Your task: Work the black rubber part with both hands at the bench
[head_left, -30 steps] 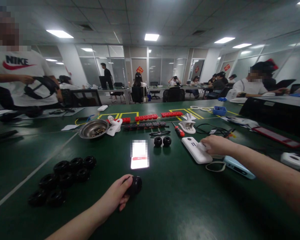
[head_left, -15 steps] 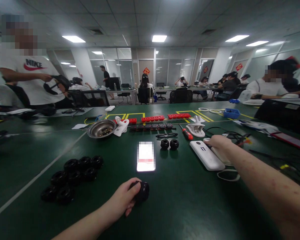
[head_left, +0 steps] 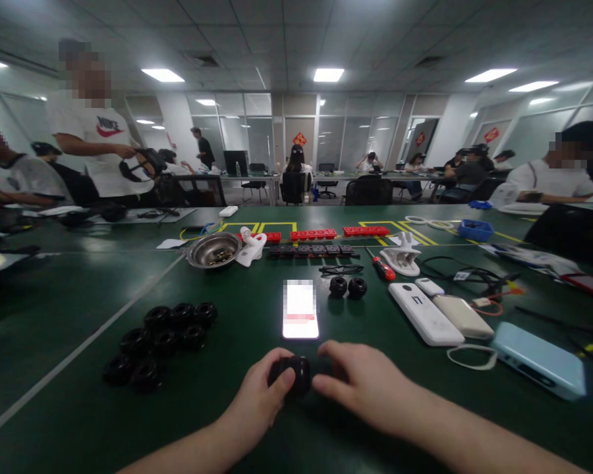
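Observation:
In the lower middle my left hand is closed round a glossy black wheel-like part, thumb on its near side. Just to the right, my right hand has thumb and fingers apart, their tips close to that part and a small gap between. Several similar black wheel-like parts lie grouped at the left, each with a hollow middle. Another two black parts sit side by side beyond my right hand. A lit phone lies flat just beyond the held part.
Farther back are a metal bowl of small pieces, red strips, a black strip and a screwdriver. On the right lie a white power bank, a light blue box and cables. Other people sit or stand beyond.
My right hand has come back from the white devices at the right to beside the held black part. My left hand keeps its hold. The view has shifted slightly left.

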{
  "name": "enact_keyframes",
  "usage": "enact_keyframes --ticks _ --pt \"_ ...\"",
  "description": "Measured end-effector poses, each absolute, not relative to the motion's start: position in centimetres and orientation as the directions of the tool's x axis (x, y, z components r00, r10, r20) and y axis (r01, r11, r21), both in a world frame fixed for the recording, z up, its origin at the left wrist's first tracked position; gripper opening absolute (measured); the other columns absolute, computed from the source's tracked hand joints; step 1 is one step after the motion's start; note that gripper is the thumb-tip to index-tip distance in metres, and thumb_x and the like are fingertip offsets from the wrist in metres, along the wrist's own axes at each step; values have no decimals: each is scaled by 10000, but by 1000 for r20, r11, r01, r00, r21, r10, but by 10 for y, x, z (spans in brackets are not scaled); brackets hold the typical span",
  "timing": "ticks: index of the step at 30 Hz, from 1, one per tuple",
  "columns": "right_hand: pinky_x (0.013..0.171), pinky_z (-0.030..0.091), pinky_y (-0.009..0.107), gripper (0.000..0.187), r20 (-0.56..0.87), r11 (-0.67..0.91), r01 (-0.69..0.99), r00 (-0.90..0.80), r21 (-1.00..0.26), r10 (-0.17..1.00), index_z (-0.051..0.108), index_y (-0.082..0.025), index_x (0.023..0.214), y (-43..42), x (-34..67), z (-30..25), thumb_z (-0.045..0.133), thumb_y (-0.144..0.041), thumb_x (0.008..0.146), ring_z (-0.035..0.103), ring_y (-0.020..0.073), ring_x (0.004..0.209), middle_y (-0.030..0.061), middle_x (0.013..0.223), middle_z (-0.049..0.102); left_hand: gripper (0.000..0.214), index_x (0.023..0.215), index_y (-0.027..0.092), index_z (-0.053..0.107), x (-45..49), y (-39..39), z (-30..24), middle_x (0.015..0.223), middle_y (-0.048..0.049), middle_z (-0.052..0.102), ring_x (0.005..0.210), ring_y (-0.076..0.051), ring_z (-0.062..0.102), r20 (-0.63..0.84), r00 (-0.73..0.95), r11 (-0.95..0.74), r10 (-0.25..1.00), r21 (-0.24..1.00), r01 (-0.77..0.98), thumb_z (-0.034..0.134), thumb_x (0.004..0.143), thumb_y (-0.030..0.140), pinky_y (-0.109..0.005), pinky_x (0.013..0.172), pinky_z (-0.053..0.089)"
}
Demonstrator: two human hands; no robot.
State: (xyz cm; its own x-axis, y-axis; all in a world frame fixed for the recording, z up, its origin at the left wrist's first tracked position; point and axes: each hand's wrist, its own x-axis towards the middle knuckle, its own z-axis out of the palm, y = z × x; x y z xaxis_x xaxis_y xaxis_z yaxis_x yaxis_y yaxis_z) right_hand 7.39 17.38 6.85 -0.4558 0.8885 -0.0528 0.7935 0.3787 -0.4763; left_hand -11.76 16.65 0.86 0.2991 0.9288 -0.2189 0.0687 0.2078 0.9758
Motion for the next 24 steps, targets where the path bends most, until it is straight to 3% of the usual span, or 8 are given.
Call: enact_keyframes --ticks 3,7,10,13,15,18,21,24 --pt "472 344 230 431 -62 361 743 -474 -563 879 554 -193 829 167 38 51 432 -592 724 533 164 592 39 734 605 578 841 156 432 -118 169 3 465 77 412 302 -40 313 -131 226 131 965 991 17 477 581 670 -161 293 212" --pt "551 396 254 357 33 378 701 -451 -604 892 539 -179 843 178 29 44 391 -501 797 545 174 662 49 785 606 598 823 151 427 -118 171 1 398 81 410 264 -45 324 -155 222 161 963 987 -11 387 606 706 -154 277 219" --pt "698 427 301 338 124 532 621 -576 -575 808 483 -166 1033 179 35 47 485 -381 772 548 202 810 72 950 588 631 780 142 439 -118 173 2 377 56 437 259 -69 383 -221 212 229 952 973 -17 284 622 733 -159 276 245" --pt "831 397 333 556 183 644 537 -674 -545 716 342 -174 1213 176 44 48 554 -311 718 505 222 969 93 1130 507 581 774 140 455 -117 172 3 437 23 490 315 -95 457 -225 248 231 942 973 4 340 642 694 -175 304 305" --pt "771 438 335 618 138 597 552 -656 -583 742 354 -167 1199 176 48 44 598 -380 672 544 232 905 98 1065 548 510 797 143 476 -118 172 0 573 4 525 406 -89 480 -147 307 149 940 989 17 482 626 623 -181 351 360" --pt "630 479 290 486 132 560 494 -660 -665 740 443 -134 1077 181 50 34 521 -456 722 591 202 730 85 870 612 487 885 157 484 -123 173 -5 711 -9 510 517 -91 475 -86 379 85 922 996 18 527 636 573 -167 384 366" --pt "580 479 303 464 311 743 416 -719 -524 621 450 -126 1101 189 49 23 340 -481 824 586 209 700 123 853 604 522 925 148 487 -130 177 -7 761 -35 521 572 -107 482 -117 419 104 900 993 55 506 645 588 -178 422 362" --pt "477 458 291 444 298 750 501 -705 -432 643 510 -185 1052 194 48 17 253 -487 850 579 207 620 112 777 612 546 850 119 531 -135 181 -1 758 -54 538 649 -137 489 -141 479 120 866 990 76 496 630 617 -218 517 385"
